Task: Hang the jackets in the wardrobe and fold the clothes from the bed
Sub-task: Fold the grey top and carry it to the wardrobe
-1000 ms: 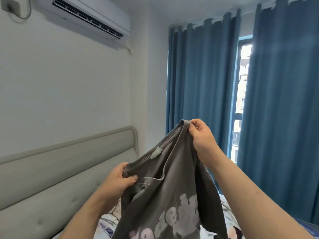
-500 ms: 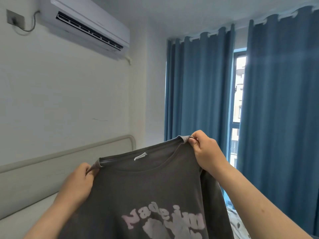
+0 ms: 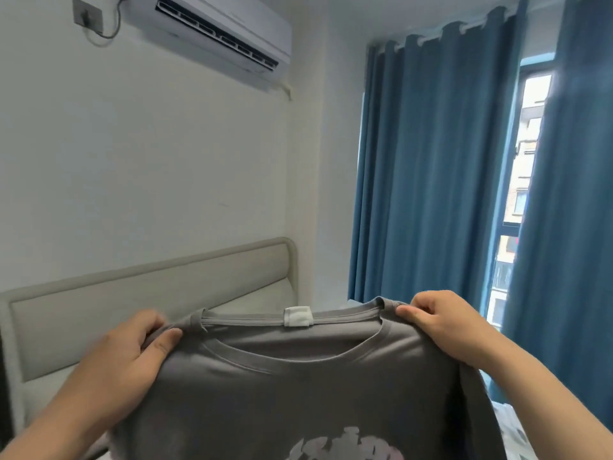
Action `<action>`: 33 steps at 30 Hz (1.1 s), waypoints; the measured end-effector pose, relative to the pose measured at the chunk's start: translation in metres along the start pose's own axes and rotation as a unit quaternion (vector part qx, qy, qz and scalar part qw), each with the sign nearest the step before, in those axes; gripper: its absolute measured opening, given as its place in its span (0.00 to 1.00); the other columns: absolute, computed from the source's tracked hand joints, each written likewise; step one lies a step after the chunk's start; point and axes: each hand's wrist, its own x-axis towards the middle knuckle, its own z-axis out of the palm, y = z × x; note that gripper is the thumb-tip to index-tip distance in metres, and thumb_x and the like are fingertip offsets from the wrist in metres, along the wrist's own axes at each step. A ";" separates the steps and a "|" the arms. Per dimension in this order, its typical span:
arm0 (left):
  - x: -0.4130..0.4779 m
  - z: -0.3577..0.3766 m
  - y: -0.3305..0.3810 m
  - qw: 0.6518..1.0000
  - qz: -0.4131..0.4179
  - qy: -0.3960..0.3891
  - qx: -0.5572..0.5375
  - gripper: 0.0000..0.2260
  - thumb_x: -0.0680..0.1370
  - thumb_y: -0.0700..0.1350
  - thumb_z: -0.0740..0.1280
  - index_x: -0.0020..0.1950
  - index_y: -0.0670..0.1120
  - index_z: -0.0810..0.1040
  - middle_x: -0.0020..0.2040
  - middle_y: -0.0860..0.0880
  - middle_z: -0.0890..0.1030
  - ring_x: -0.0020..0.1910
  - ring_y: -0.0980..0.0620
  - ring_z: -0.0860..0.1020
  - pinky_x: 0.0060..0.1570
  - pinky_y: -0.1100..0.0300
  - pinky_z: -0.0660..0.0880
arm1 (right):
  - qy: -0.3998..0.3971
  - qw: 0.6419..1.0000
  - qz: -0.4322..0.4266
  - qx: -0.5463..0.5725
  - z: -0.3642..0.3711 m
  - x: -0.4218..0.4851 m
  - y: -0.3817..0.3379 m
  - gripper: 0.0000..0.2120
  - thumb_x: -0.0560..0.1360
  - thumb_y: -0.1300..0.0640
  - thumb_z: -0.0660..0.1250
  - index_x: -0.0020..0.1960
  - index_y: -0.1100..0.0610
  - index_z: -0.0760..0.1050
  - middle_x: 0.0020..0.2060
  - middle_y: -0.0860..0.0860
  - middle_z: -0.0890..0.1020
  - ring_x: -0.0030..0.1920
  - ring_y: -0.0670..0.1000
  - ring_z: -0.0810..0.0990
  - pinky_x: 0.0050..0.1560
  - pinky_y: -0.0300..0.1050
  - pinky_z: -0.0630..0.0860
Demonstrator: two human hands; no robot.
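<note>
A grey T-shirt (image 3: 298,376) with a pale pink print on its chest hangs spread out in front of me, its front facing me. A white label shows inside the back of its collar. My left hand (image 3: 126,356) grips the shirt at its left shoulder, thumb on the front. At the right shoulder my right hand (image 3: 444,322) grips the cloth beside the collar. The shirt's lower part runs out of the bottom of the view. No jacket or wardrobe is in sight.
A beige padded headboard (image 3: 149,290) stands against the white wall behind the shirt. Blue curtains (image 3: 431,167) hang at the right with a window gap (image 3: 517,194) between them. An air conditioner (image 3: 219,31) is mounted high on the wall. A strip of patterned bedding (image 3: 517,429) shows at lower right.
My hands have pulled apart and drawn the bunched shirt out flat. Both now hold the shoulders at the same height, and the shirt has come closer to me.
</note>
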 end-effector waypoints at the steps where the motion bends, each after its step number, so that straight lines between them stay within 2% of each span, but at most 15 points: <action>1: -0.008 -0.001 -0.004 1.000 -0.007 -0.014 -0.013 0.07 0.72 0.58 0.63 0.41 0.56 0.76 0.36 0.58 0.80 0.34 0.58 0.77 0.37 0.61 0.72 | -0.033 0.999 0.007 0.015 0.003 0.000 0.002 0.21 0.76 0.42 0.67 0.31 0.55 0.75 0.26 0.45 0.76 0.28 0.42 0.72 0.30 0.36 0.68; 3: -0.022 0.003 -0.017 0.998 -0.023 -0.048 -0.033 0.06 0.70 0.58 0.62 0.42 0.58 0.75 0.36 0.58 0.80 0.36 0.62 0.77 0.34 0.69 0.68 | -0.086 0.996 0.019 0.032 0.011 0.002 0.005 0.19 0.75 0.40 0.67 0.33 0.53 0.76 0.25 0.44 0.76 0.26 0.41 0.71 0.28 0.33 0.67; 5: -0.032 0.018 -0.035 0.993 -0.057 -0.089 -0.045 0.03 0.71 0.56 0.64 0.40 0.59 0.75 0.35 0.57 0.80 0.35 0.62 0.76 0.34 0.69 0.67 | -0.131 0.990 0.033 0.039 0.031 0.009 0.009 0.21 0.74 0.39 0.67 0.35 0.55 0.76 0.24 0.45 0.74 0.25 0.41 0.69 0.27 0.33 0.65; 8: -0.043 0.058 -0.081 0.982 -0.125 -0.126 -0.062 0.09 0.76 0.45 0.69 0.36 0.52 0.76 0.34 0.52 0.80 0.33 0.59 0.75 0.37 0.65 0.68 | -0.195 0.979 0.062 0.023 0.088 0.027 0.018 0.24 0.74 0.38 0.66 0.33 0.58 0.73 0.26 0.45 0.73 0.28 0.43 0.70 0.34 0.43 0.67; 11: -0.058 0.108 -0.136 0.966 -0.200 -0.155 -0.055 0.10 0.77 0.39 0.68 0.36 0.46 0.75 0.32 0.48 0.76 0.36 0.50 0.75 0.41 0.57 0.68 | -0.249 0.965 0.083 0.026 0.166 0.041 0.034 0.20 0.76 0.50 0.65 0.27 0.54 0.70 0.27 0.46 0.74 0.34 0.47 0.73 0.37 0.42 0.68; 13: -0.074 0.143 -0.171 0.950 -0.250 -0.181 -0.056 0.10 0.78 0.39 0.67 0.37 0.46 0.74 0.33 0.49 0.75 0.37 0.50 0.74 0.41 0.57 0.68 | -0.281 0.955 0.093 0.021 0.220 0.044 0.049 0.18 0.77 0.59 0.62 0.28 0.54 0.68 0.29 0.47 0.74 0.38 0.51 0.73 0.38 0.39 0.66; 19: -0.152 0.240 -0.287 0.872 -0.386 -0.302 -0.024 0.15 0.76 0.43 0.71 0.34 0.52 0.67 0.32 0.49 0.75 0.35 0.53 0.74 0.37 0.64 0.68 | -0.417 0.893 0.156 -0.071 0.384 0.025 0.098 0.13 0.81 0.58 0.58 0.42 0.57 0.78 0.43 0.52 0.80 0.47 0.54 0.78 0.46 0.47 0.73; 22: -0.195 0.281 -0.335 0.804 -0.505 -0.309 -0.062 0.13 0.77 0.41 0.69 0.35 0.50 0.69 0.33 0.45 0.74 0.32 0.47 0.72 0.34 0.57 0.70 | -0.444 0.861 0.246 -0.006 0.467 -0.005 0.115 0.09 0.79 0.63 0.60 0.40 0.61 0.68 0.41 0.56 0.72 0.41 0.58 0.76 0.39 0.48 0.72; 24: -0.219 0.309 -0.363 0.772 -0.564 -0.289 -0.057 0.08 0.78 0.39 0.67 0.41 0.42 0.71 0.34 0.41 0.72 0.32 0.48 0.71 0.35 0.56 0.71 | -0.412 0.836 0.351 0.089 0.522 -0.028 0.121 0.10 0.78 0.66 0.62 0.40 0.61 0.64 0.40 0.57 0.69 0.38 0.57 0.73 0.38 0.52 0.75; 25: -0.228 0.323 -0.377 0.769 -0.580 -0.263 -0.049 0.08 0.78 0.38 0.67 0.41 0.39 0.71 0.33 0.40 0.73 0.32 0.46 0.72 0.36 0.54 0.72 | -0.375 0.842 0.374 0.100 0.551 -0.040 0.127 0.10 0.80 0.65 0.59 0.41 0.61 0.65 0.39 0.57 0.69 0.38 0.57 0.72 0.39 0.54 0.74; 27: -0.243 0.349 -0.406 0.770 -0.607 -0.193 -0.047 0.10 0.76 0.36 0.69 0.37 0.43 0.72 0.32 0.40 0.75 0.34 0.43 0.76 0.38 0.55 0.70 | -0.316 0.863 0.384 0.095 0.609 -0.058 0.144 0.13 0.83 0.63 0.54 0.40 0.62 0.68 0.37 0.57 0.73 0.37 0.57 0.73 0.42 0.49 0.70; 29: -0.252 0.372 -0.434 0.770 -0.620 -0.144 -0.041 0.11 0.75 0.35 0.71 0.36 0.43 0.72 0.33 0.43 0.77 0.36 0.44 0.77 0.36 0.64 0.67 | -0.254 0.882 0.382 0.106 0.662 -0.064 0.158 0.16 0.82 0.64 0.56 0.37 0.57 0.73 0.35 0.54 0.78 0.38 0.56 0.76 0.38 0.47 0.69; 30: -0.256 0.384 -0.451 0.772 -0.622 -0.123 -0.035 0.10 0.75 0.36 0.71 0.36 0.43 0.73 0.34 0.45 0.78 0.36 0.44 0.77 0.36 0.63 0.68 | -0.241 0.897 0.356 0.098 0.686 -0.065 0.163 0.18 0.81 0.64 0.57 0.35 0.54 0.74 0.35 0.53 0.79 0.40 0.57 0.77 0.38 0.47 0.70; 31: -0.259 0.395 -0.468 0.774 -0.624 -0.105 -0.021 0.10 0.75 0.37 0.71 0.37 0.44 0.73 0.35 0.46 0.78 0.37 0.44 0.76 0.38 0.59 0.68 | -0.241 0.910 0.326 0.085 0.711 -0.067 0.167 0.18 0.81 0.64 0.58 0.36 0.52 0.75 0.37 0.54 0.80 0.44 0.59 0.78 0.41 0.48 0.71; 33: -0.267 0.418 -0.504 0.783 -0.618 -0.077 0.011 0.08 0.77 0.41 0.68 0.39 0.48 0.73 0.36 0.50 0.77 0.38 0.45 0.74 0.41 0.53 0.66 | -0.241 0.925 0.292 0.026 0.762 -0.068 0.180 0.13 0.82 0.60 0.58 0.47 0.54 0.81 0.55 0.57 0.79 0.60 0.59 0.74 0.59 0.51 0.72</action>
